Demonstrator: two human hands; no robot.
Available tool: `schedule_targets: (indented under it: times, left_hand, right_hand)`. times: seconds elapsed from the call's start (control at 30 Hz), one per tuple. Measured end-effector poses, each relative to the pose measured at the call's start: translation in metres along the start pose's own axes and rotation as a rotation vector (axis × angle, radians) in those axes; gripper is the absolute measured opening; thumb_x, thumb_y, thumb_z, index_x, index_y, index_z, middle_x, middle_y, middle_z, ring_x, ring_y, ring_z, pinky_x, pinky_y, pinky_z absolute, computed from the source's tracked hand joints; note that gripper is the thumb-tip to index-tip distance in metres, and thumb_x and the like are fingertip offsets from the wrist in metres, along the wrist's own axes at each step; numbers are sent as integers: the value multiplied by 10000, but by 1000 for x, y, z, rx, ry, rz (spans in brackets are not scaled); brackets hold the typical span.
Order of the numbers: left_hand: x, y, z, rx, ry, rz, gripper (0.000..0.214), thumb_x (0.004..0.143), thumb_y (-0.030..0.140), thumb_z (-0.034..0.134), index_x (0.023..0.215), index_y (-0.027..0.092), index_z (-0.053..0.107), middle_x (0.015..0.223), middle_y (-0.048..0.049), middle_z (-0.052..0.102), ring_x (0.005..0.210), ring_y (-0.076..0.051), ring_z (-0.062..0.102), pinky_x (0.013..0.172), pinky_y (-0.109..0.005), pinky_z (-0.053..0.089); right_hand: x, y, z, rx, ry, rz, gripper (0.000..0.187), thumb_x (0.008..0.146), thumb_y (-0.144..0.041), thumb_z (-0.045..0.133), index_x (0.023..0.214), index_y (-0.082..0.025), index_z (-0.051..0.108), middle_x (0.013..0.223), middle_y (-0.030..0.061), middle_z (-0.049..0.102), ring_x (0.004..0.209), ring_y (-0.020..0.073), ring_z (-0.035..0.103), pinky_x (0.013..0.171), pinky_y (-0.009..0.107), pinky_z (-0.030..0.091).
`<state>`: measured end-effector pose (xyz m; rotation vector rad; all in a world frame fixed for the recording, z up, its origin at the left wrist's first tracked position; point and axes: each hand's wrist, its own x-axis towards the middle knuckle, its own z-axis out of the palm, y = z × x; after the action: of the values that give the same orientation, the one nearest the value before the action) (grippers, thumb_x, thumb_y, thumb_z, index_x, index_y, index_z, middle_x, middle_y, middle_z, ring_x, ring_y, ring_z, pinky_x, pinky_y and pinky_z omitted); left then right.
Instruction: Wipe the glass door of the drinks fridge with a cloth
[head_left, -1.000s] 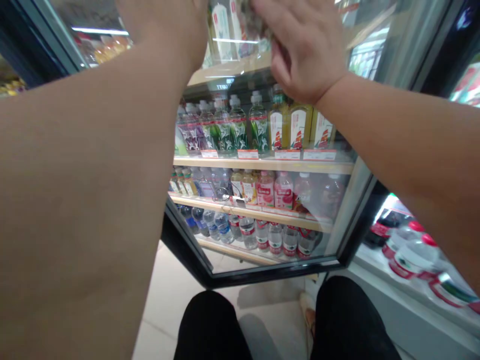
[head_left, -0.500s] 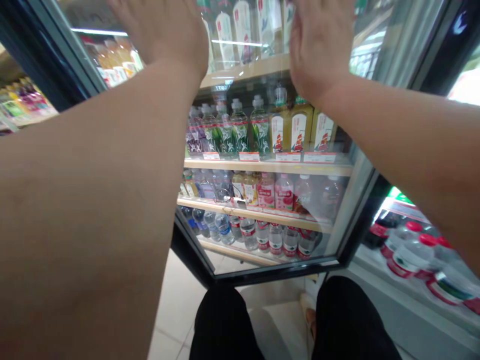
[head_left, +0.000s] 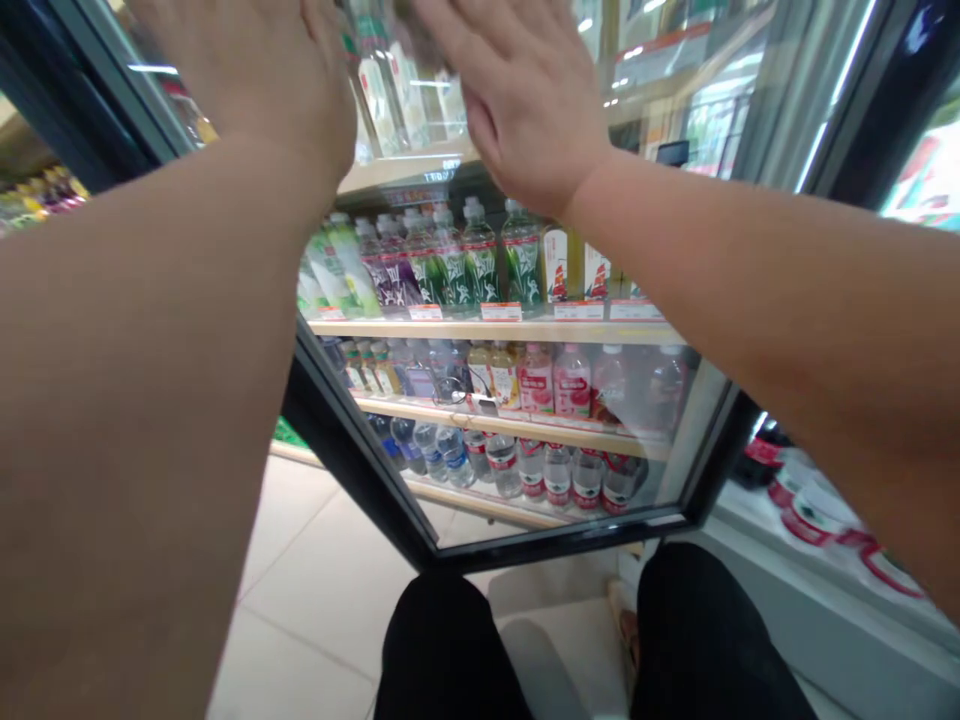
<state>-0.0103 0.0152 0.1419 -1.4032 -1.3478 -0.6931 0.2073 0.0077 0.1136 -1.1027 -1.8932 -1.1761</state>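
Your right hand point(head_left: 525, 100) stretches nearly flat by the glass door point(head_left: 555, 543); your left hand's point(head_left: 259, 75) fingers are cropped; both grips unclear.

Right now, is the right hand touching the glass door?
Cannot tell. In the head view, the right hand overlaps the glass door, but its palm side is hidden, so neither contact nor gap shows plainly.

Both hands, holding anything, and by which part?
A blurred greyish wad is at the right hand; whether it is gripped, and where, cannot be told. The left hand, cut off above, shows no held thing.
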Motion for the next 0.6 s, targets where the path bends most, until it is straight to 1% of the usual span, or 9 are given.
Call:
schedule_targets:
  times: [0.07,0.13,0.2,0.27,0.33,0.37,0.5,0.57,0.6]
  left_hand:
    - [-9,-8,4,-42,153,29,584,1078,555,-43,1634,377,-21,1700,151,76,1558,-8,-5,1246,-276,146]
    - [-13,-10,12,-103,273,38,603,1088,559,32,1648,337,65,1681,180,90,1411,110,-280,1219,-202,-35]
    - [-14,-7,18,-135,310,4,651,1083,577,100,1655,267,115,1651,242,30,1159,141,-487,1125,-142,-219]
    - [-14,-3,19,-157,301,-24,683,1072,593,124,1654,236,135,1605,314,-42,1075,126,-547,1034,-107,-315]
    - [-14,-2,18,-155,278,-12,680,1073,587,86,1654,237,112,1564,353,-121,1067,135,-547,1008,-86,-326]
    - [-14,-2,17,-153,275,1,668,1076,574,77,1655,242,99,1560,355,-141,1078,139,-537,1021,-86,-316]
    - [-18,-3,11,-166,300,17,647,1080,550,159,1657,264,89,1609,304,-120,1132,140,-505,1070,-115,-282]
    - [-21,-2,7,-154,283,14,643,1079,558,126,1656,277,89,1660,257,-16,1149,159,-485,1103,-117,-236]
    - [-23,-2,5,-143,265,9,645,1076,566,88,1654,279,86,1673,234,28,1156,169,-474,1126,-119,-203]
  right_hand:
    - [-6,-6,-4,-56,-50,-256,697,972,-114,226,1656,-230,164,1739,-48,89,1610,245,87,1333,560,103]
    - [-8,-7,-6,-45,-43,-238,733,954,-90,250,1663,-248,158,1734,-45,106,1607,275,97,1316,635,94]
    - [-6,-5,-5,-25,17,80,731,955,-63,277,1665,-215,204,1725,-10,181,1601,313,143,1312,650,102]
    - [-3,0,-3,21,101,464,670,996,-73,289,1660,-149,244,1701,50,276,1595,330,186,1333,595,92]
    - [-3,4,0,65,165,615,643,1011,-72,316,1651,-103,262,1681,79,321,1597,323,188,1352,534,79]
    - [-5,5,2,78,171,549,658,1000,-58,337,1651,-110,264,1686,69,313,1600,316,180,1355,527,78]
    - [-16,-1,3,78,86,-200,660,1004,-115,360,1648,-232,274,1717,-30,227,1601,274,180,1347,567,101]
    - [-16,-6,1,41,24,-219,698,979,-109,356,1647,-292,268,1723,-80,180,1608,245,150,1349,553,90]
    - [-15,-8,0,21,20,-84,748,948,-79,357,1651,-313,255,1722,-103,166,1612,236,134,1351,542,75]
